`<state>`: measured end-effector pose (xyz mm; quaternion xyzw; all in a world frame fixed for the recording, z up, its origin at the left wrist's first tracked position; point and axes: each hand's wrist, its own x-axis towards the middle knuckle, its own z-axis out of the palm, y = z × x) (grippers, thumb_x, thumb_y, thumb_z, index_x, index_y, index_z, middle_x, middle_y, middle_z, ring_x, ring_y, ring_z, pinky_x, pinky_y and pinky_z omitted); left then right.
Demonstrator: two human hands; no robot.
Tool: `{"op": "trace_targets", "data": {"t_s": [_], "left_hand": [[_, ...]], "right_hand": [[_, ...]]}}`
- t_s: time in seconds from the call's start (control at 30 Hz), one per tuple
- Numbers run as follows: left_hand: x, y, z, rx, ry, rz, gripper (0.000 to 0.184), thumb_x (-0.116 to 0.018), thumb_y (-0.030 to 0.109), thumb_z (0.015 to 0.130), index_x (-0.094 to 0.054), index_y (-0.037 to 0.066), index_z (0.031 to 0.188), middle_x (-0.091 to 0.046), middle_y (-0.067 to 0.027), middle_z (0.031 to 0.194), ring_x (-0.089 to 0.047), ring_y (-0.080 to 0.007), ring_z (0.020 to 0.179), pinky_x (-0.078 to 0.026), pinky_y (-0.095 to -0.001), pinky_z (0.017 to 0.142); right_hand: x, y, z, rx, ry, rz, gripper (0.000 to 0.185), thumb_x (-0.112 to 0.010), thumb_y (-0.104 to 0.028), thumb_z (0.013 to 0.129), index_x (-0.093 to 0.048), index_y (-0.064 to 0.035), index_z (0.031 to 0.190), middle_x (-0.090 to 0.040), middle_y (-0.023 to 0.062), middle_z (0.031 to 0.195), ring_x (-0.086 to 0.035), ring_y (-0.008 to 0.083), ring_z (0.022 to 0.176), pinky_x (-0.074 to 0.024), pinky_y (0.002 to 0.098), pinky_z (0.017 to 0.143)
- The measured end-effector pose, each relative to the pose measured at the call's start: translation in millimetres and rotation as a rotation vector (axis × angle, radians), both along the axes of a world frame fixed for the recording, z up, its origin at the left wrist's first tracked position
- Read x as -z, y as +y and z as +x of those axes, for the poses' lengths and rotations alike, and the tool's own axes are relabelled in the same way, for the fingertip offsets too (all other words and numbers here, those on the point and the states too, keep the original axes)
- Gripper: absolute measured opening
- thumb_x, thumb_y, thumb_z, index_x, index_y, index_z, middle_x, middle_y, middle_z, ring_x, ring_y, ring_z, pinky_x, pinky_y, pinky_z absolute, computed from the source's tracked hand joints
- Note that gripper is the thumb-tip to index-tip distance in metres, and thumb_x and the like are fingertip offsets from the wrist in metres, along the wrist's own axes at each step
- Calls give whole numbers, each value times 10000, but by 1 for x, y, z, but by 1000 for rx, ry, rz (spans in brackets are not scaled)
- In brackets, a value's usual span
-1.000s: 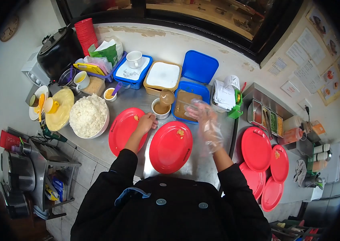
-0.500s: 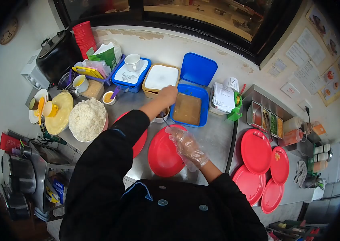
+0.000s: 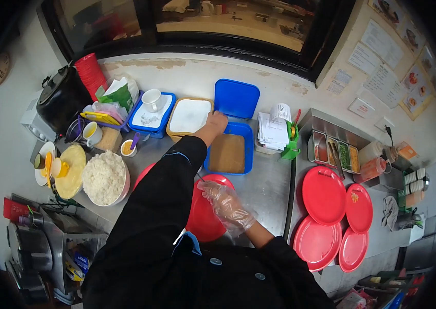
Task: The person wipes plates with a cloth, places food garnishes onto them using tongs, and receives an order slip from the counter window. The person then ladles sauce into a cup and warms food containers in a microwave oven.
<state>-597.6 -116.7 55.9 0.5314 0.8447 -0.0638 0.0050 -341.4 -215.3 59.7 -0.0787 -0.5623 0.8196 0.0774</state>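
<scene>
My left hand [image 3: 217, 122], bare, reaches between the tan-rimmed container [image 3: 191, 117] and the open blue container [image 3: 227, 153] of brown contents. Its fingers are closed at the lower corner of the upright blue lid [image 3: 236, 98]; what they grip, if anything, is hidden. In a clear plastic glove, my right hand [image 3: 225, 206] is closed around the thin handle of a ladle [image 3: 200, 176], over a red oval plate [image 3: 202, 222]. My left sleeve hides the ladle's bowl, the small cup and most of a second red plate [image 3: 142, 174].
At the left stand a bowl of rice [image 3: 104, 180], a yellow-topped round dish [image 3: 72, 172] and a black cooker [image 3: 61, 98]. A white mug [image 3: 152, 100] rests on a blue box. Several red plates [image 3: 324, 195] and metal topping trays [image 3: 333, 152] are at the right.
My left hand has moved from the plates up to the blue lid's corner. My right hand has come down from the blue container to the ladle handle. The view has shifted.
</scene>
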Motion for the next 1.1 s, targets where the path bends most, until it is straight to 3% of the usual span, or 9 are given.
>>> {"op": "trace_targets", "data": {"t_s": [0.03, 0.17, 0.23, 0.33, 0.47, 0.57, 0.63, 0.87, 1.1], "left_hand": [[-3, 3, -1, -27, -12, 22, 209, -613, 176, 803, -670, 90, 985, -607, -92, 1098, -488, -266, 1121, -422, -360, 898], [-7, 12, -10, 134, -115, 76, 213, -610, 217, 816, -665, 85, 973, -630, -128, 1006, -545, -297, 1028, -448, -359, 851], [0, 15, -18, 103, -467, 357, 200, -613, 226, 821, -650, 62, 928, -623, -184, 872, -584, -342, 876, -465, -380, 773], [-11, 8, -35, 147, -627, 330, 199, -618, 217, 818, -628, 29, 882, -596, -219, 799, -580, -374, 765, -457, -406, 706], [-42, -21, -45, 125, -587, 532, 156, -609, 167, 823, -628, 20, 874, -600, -225, 805, -594, -342, 784, -454, -392, 695], [-75, -57, -53, 81, -549, 755, 184, -595, 169, 839, -634, 29, 952, -627, -196, 832, -608, -301, 752, -460, -356, 701], [-99, -86, -58, 11, -440, 787, 183, -581, 157, 848, -637, 40, 977, -631, -195, 835, -616, -299, 756, -464, -352, 699], [-108, -164, -66, -202, -264, 1091, 196, -588, 89, 812, -649, 65, 997, -618, -228, 828, -617, -364, 766, -483, -385, 692], [-101, -201, -42, -188, -214, 1221, 284, -537, -37, 798, -642, 75, 1037, -619, -230, 869, -628, -351, 788, -498, -356, 688]], "right_hand": [[2, 1, -1, 3, 36, 179, 329, -485, -193, 932, -526, 3, 1194, -510, 116, 1271, -492, 200, 1161, -380, 284, 989], [3, 3, -4, -6, 27, 174, 451, -534, -287, 913, -468, 15, 1241, -512, 109, 1249, -498, 184, 1113, -394, 285, 954], [-17, 5, -1, -46, -187, -18, 431, -520, -274, 920, -474, 12, 1240, -505, 107, 1257, -476, 200, 1161, -380, 299, 984], [-18, 4, 1, -20, -98, -117, 401, -513, -260, 924, -495, -3, 1230, -509, 104, 1254, -471, 205, 1172, -373, 308, 993], [-12, 0, 0, -24, -63, -58, 429, -508, -278, 908, -518, 41, 1195, -481, 136, 1295, -454, 213, 1184, -346, 316, 1006], [-15, -1, 0, 31, -132, -201, 369, -507, -147, 894, -497, 23, 1221, -492, 154, 1274, -486, 230, 1159, -390, 322, 987], [-11, 3, 0, -10, 93, 599, 389, -485, 3, 856, -480, -12, 1245, -522, 173, 1227, -527, 259, 1112, -450, 324, 940], [-10, 3, 3, 73, 313, 992, 438, -471, 76, 814, -517, -83, 1219, -546, 131, 1208, -563, 289, 1053, -496, 338, 881], [-33, -1, 14, 72, 215, 1172, 430, -512, -130, 854, -463, -94, 1280, -532, 93, 1249, -492, 286, 1157, -474, 339, 871]]}}
